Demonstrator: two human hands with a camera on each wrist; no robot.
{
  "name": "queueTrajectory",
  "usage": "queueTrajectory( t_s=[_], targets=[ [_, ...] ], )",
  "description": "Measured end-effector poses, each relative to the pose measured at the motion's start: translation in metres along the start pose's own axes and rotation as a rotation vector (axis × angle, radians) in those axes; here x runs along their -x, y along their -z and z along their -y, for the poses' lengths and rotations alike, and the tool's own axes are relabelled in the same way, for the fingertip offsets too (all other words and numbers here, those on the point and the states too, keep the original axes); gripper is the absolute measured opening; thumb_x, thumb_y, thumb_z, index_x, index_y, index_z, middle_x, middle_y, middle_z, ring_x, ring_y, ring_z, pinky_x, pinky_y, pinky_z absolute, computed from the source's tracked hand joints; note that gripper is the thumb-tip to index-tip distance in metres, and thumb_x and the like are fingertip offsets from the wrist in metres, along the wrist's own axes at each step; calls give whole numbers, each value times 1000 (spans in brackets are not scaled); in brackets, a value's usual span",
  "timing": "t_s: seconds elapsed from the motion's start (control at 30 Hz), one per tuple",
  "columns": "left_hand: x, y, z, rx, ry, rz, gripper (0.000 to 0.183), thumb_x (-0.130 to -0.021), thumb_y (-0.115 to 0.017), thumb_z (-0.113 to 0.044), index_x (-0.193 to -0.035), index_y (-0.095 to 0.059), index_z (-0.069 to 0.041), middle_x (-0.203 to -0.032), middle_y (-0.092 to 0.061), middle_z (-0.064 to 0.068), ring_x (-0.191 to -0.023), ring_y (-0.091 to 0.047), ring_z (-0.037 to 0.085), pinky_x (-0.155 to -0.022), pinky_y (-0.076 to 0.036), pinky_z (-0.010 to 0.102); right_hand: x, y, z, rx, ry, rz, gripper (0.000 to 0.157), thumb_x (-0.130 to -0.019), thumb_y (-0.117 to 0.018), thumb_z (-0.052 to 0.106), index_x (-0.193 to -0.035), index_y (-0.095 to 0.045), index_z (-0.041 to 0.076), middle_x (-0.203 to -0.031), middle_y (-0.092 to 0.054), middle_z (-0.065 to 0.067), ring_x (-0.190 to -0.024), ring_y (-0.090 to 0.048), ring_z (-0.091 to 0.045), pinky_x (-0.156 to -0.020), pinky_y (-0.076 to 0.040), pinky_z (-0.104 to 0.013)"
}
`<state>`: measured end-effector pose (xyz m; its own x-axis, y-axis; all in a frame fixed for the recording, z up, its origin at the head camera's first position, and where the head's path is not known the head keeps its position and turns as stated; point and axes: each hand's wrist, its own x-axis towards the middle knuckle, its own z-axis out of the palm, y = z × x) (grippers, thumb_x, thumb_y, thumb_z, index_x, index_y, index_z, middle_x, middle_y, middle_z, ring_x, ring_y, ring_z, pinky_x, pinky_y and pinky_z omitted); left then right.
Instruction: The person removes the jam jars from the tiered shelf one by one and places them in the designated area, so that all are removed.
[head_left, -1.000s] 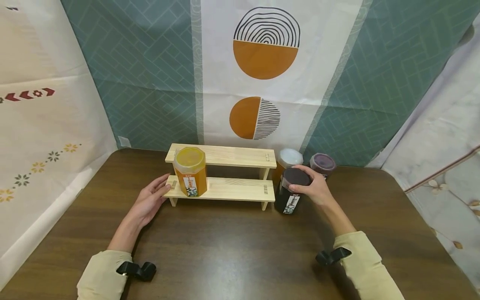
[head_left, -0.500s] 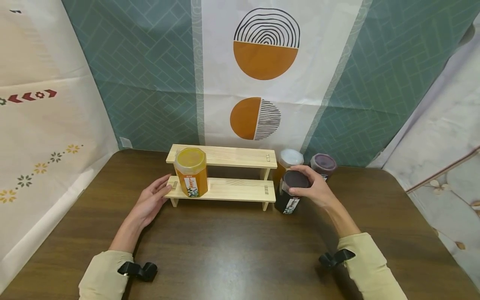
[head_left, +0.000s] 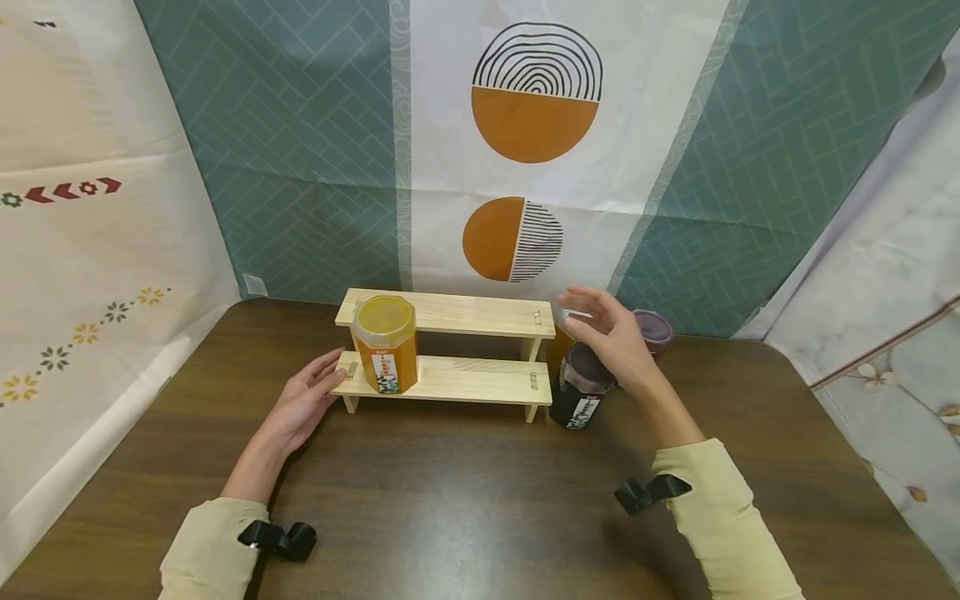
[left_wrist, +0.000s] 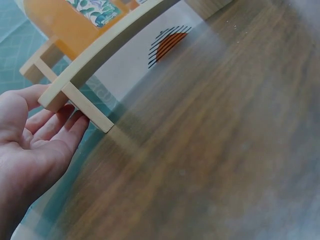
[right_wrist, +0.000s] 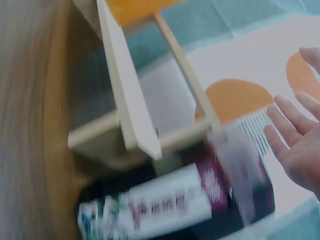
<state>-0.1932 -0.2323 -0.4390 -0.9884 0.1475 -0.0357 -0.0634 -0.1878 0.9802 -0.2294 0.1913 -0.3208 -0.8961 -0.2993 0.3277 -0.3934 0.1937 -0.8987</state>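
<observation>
A two-tier wooden shelf (head_left: 480,379) stands at the back of the table. My left hand (head_left: 303,402) holds the left end of its lower tier. In the left wrist view, the thumb lies against the board's end and the fingers curl beneath it by the leg. On that tier sits an amber jar (head_left: 392,360) with a yellow lid. A dark jar (head_left: 576,402) stands upright at the shelf's right end. Over it my right hand (head_left: 617,340) hovers, holding nothing, fingers spread apart in the right wrist view. That hand partly hides a white-lidded amber jar (head_left: 558,343).
A purple-lidded jar (head_left: 655,327) stands behind my right wrist, partly hidden. A green and white patterned cloth (head_left: 315,167) hangs at the table's back edge. Pale cloths hang at both sides. Brown tabletop (head_left: 450,500) stretches before the shelf.
My right hand has let go of the dark jar's lid and risen towards the back, now covering most of the white-lidded jar. My left hand keeps its hold on the shelf.
</observation>
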Motion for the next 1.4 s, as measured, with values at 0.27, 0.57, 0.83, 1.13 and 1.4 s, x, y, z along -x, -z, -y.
queueTrajectory(
  t_s=[0.27, 0.57, 0.83, 1.13, 1.4],
  targets=[
    [-2, 0, 1, 6, -3, -1, 64, -104, -47, -16, -152, -11, 5, -155, -12, 26, -118, -46, 3, -94, -42, 17, -23, -58, 11, -91, 20, 60, 48, -93, -61, 1, -136, -42, -5, -128, -53, -25, -121, -49, -33, -100, -42, -39],
    [0, 1, 0, 2, 6, -15, 65, -104, -47, -17, -152, -11, 4, -155, -12, 25, -116, -46, 2, -94, -41, 16, -48, -125, 19, -106, -19, 163, 58, -87, -70, 11, -137, -45, 0, -131, -54, -21, -122, -49, -25, -105, -37, -38],
    [1, 0, -1, -10, 9, -15, 65, -104, -48, -18, -153, -11, 4, -156, -13, 24, -115, -47, 0, -94, -41, 16, -63, -175, 21, -130, -97, 211, 69, -84, -76, 16, -144, -42, 8, -138, -50, -8, -122, -50, -21, -100, -41, -31],
    [-1, -1, -2, -8, 0, -8, 65, -103, -48, -17, -152, -11, 5, -156, -13, 25, -114, -48, -1, -94, -41, 16, -65, -201, 20, -140, -140, 175, 82, -77, -82, 20, -146, -38, 15, -121, -55, 0, -99, -57, -13, -85, -49, -29],
    [-1, -1, -1, -14, 1, -4, 65, -104, -47, -17, -152, -10, 5, -155, -13, 26, -114, -47, -2, -94, -41, 16, -66, -203, 18, -79, -157, 129, 77, -72, -86, 26, -136, -47, 10, -108, -60, 3, -93, -60, -12, -77, -52, -29]
  ],
)
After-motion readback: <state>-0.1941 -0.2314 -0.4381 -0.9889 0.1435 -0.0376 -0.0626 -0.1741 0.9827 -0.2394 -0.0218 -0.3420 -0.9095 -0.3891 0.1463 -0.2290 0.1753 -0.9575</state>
